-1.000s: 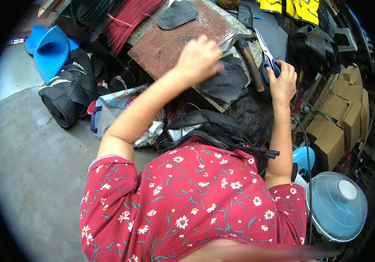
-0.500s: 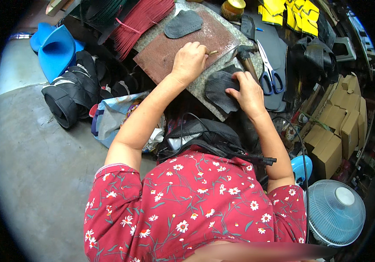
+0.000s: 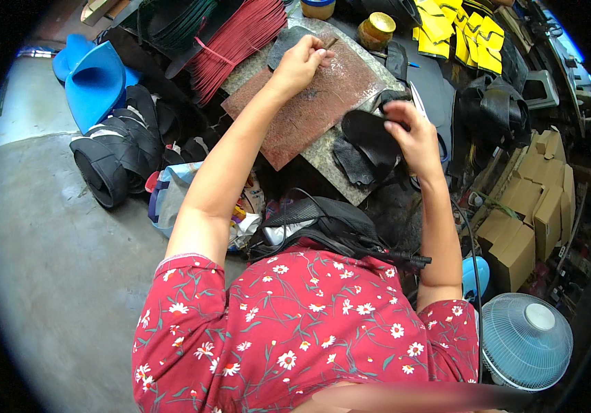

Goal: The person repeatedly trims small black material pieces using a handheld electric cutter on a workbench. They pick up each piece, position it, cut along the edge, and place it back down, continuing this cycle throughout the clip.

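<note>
My left hand is closed on a short thin brown stick above the reddish-brown board. Just behind this hand lies a dark grey oval piece, partly covered by it. My right hand pinches a black oval sheet piece by its right end, tilted up off the stone slab. Underneath it, other black textured pieces rest at the slab's near corner. Scissors lie beyond my right hand, which hides most of them.
A bundle of red strips lies at the far left of the slab. Behind it stands a yellowish jar, with yellow pieces farther right. Black rolled pieces sit left, cardboard boxes and a fan right.
My right hand has lifted a black oval piece off the slab, showing other pieces below. My left hand has moved away from me with the stick, now over the grey oval's edge.
</note>
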A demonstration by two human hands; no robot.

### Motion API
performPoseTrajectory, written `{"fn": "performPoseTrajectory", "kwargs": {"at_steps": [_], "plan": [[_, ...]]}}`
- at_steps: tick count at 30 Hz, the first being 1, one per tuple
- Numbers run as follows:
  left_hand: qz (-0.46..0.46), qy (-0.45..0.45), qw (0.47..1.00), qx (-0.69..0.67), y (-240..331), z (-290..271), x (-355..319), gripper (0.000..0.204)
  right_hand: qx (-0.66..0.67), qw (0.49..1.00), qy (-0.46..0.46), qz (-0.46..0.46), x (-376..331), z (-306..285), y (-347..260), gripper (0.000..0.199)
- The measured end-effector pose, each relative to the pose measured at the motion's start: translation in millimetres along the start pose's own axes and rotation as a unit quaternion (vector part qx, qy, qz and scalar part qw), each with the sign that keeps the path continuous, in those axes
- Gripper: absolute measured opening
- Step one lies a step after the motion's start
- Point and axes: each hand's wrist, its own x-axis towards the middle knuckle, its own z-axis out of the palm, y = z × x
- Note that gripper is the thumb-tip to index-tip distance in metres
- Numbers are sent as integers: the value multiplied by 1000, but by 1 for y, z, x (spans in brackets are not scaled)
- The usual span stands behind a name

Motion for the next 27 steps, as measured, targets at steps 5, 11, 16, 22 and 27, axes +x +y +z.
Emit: {"fn": "performPoseTrajectory", "kwargs": {"at_steps": [5, 11, 16, 22, 27], "plan": [[-33, -93, 980, -172, 5, -2, -27, 16, 93, 995, 34, 10, 74, 43, 17, 28], [57, -42, 988, 135, -4, 14, -28, 19, -221, 963, 134, -73, 43, 13, 27, 43], [38, 12, 974, 221, -3, 25, -15, 22, -353, 927, 43, 118, -31, 5, 33, 49], [179, 166, 910, 334, 9, 22, -21, 20, -367, 912, 142, 112, -38, 0, 43, 33], [-68, 49, 977, -198, 15, 12, -25, 18, 36, 979, 168, 109, -16, -10, 24, 39]]}}
